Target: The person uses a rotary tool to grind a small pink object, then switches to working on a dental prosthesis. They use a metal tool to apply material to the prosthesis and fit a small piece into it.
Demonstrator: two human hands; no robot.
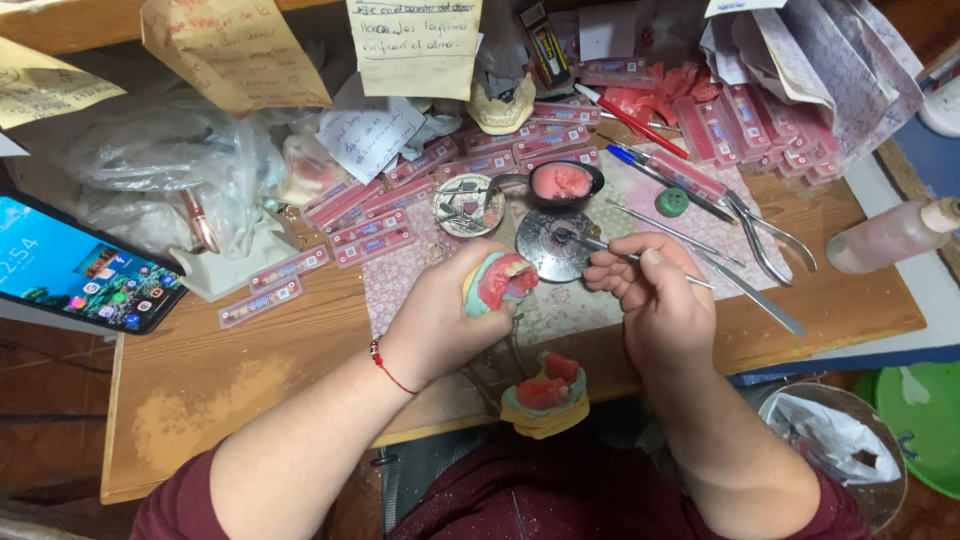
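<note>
Nearest the camera: dark red sleeves and both forearms, reaching up over the near edge of the wooden table (pixel 250 370).
Second dental model: a green and yellow cast with red wax (pixel 545 395) sits at the table's near edge, below and between the hands.
Left hand: the left hand (pixel 445 315) has its fingers curled tight around a dental model (pixel 500 282) of green base and red wax, held just above the table's middle; a red string bracelet circles the wrist.
Right hand: the right hand (pixel 650 290) pinches a thin metal tool (pixel 600 246) in narrowed fingers, just right of the held model and not touching it.
Tool tip: it rests over a round metal dish (pixel 550 245) lying just beyond the held model.
Farther back: a small black bowl of pink material (pixel 563 182) and a round tin of bits (pixel 468 205).
Right of the dish: pliers (pixel 770 240) and loose metal tools.
Left end of table: a lit tablet (pixel 80 270).
</note>
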